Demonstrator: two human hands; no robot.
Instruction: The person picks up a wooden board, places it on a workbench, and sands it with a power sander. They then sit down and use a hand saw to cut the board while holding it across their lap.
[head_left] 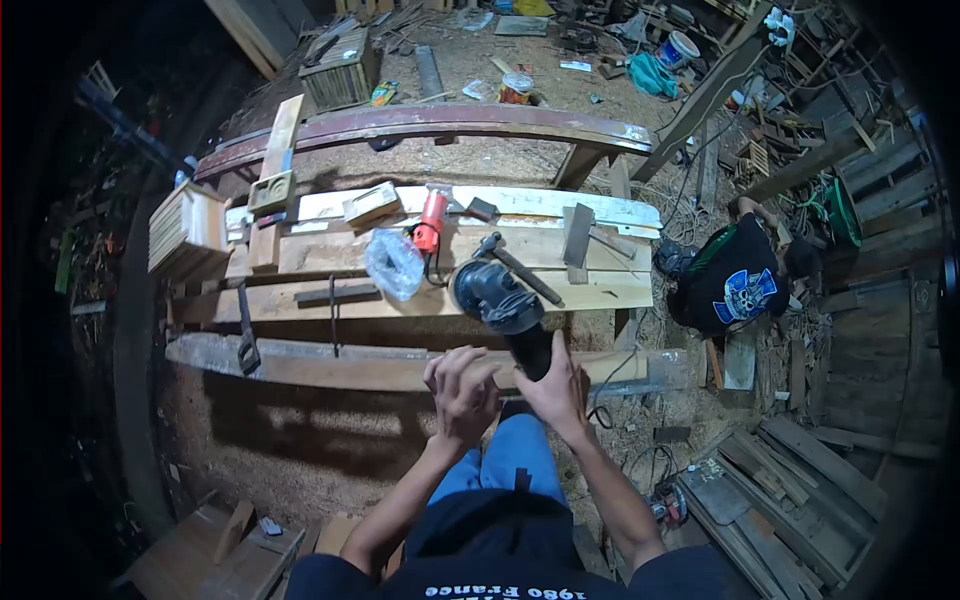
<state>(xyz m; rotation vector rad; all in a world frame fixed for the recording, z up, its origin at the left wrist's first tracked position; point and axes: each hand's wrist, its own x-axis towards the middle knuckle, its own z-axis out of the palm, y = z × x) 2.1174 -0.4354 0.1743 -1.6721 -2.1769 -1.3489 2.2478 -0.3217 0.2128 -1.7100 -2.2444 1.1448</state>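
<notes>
A dark angle grinder [500, 305] with a round disc end lies over the front planks of the workbench [400, 300]. My right hand [555, 393] is wrapped round its black handle. To the left of the handle, my left hand [463, 390] is raised with its fingers apart and bent, holding nothing. Just behind the grinder is a hammer [525, 275]. A red power tool [430, 222] and a clear plastic bag [394, 264] are on the planks to the left of it.
A handsaw [247, 335] hangs at the bench's left front. Wooden blocks [372, 204] and a slatted box [188, 228] stand on the left half. On the right, a person [745, 275] crouches beside the bench. Stacked boards [790, 490] lie at the lower right.
</notes>
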